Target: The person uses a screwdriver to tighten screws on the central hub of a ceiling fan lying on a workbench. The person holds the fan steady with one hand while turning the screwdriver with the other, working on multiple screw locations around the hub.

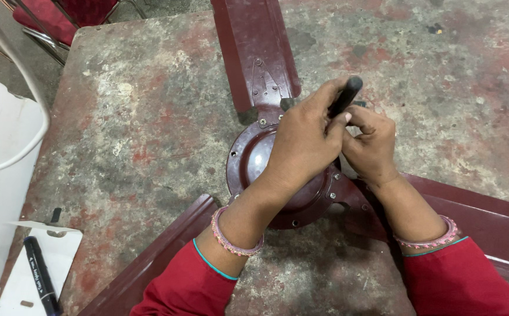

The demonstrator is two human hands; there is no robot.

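Red sleeves (465, 287) and beaded bangles (234, 237) at frame bottom. Left hand (304, 143) wrapped tight around black tool handle (346, 96), held upright over hub of maroon ceiling fan (254, 158). Right hand (371, 146) curled shut, fingertips pinching low on same handle. Fan flat on stained concrete table (143, 117), three blades spread outward. Black marker (41, 281) on white paper (29, 275) at lower left, well apart from hands.

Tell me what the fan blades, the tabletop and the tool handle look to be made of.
Fan blades: likely painted sheet metal, glossy maroon, screwed brackets. Tabletop: seemingly concrete or stone, rough, worn reddish paint. Tool handle in the left hand: matte black, probably plastic or rubber.
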